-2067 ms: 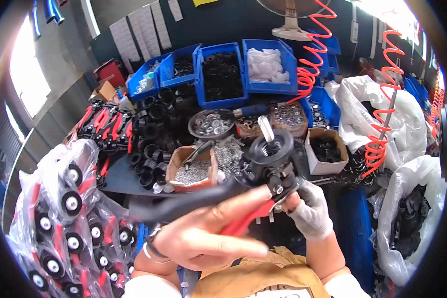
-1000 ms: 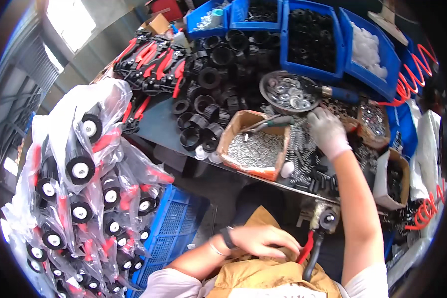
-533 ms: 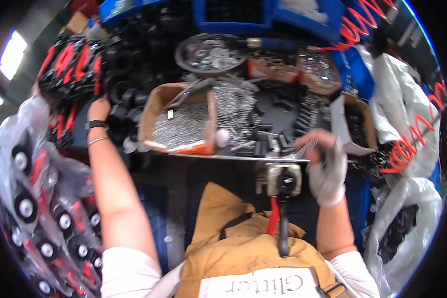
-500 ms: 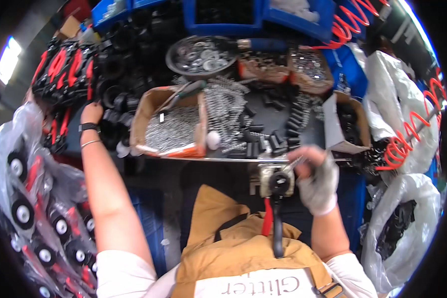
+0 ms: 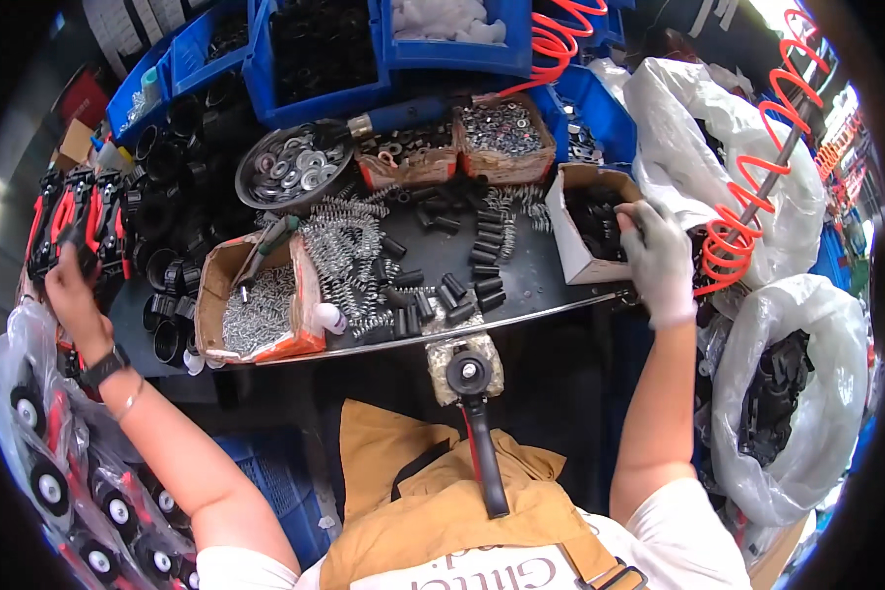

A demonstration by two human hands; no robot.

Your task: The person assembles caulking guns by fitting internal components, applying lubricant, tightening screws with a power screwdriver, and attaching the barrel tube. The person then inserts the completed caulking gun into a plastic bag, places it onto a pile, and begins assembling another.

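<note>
My left hand (image 5: 77,300), a band on its wrist, reaches to the far left, its fingers curled in against a stack of red-and-black handled tools (image 5: 90,221); what they hold is hidden. On the right, my right hand (image 5: 656,258), in a pale fingerless-tipped glove, reaches over the rim of a white cardboard box (image 5: 582,251) of black parts (image 5: 600,211), fingers bent and apart, with nothing visible in them. Between my arms, a black part with a round disc head (image 5: 469,372) and a long black-and-red handle (image 5: 487,462) rests on a pale block (image 5: 442,379) at the table edge.
Springs (image 5: 339,246) and short black tubes (image 5: 452,285) lie on the table near a box of small metal pieces (image 5: 261,320). Behind stand a bowl of washers (image 5: 295,167) and blue bins (image 5: 315,93). A red coiled hose (image 5: 733,246) hangs at right beside plastic bags (image 5: 787,393).
My left hand has moved from beside the black rings to the red-and-black tools. My right hand has left the disc-headed part and moved right to the white box. The view has shifted.
</note>
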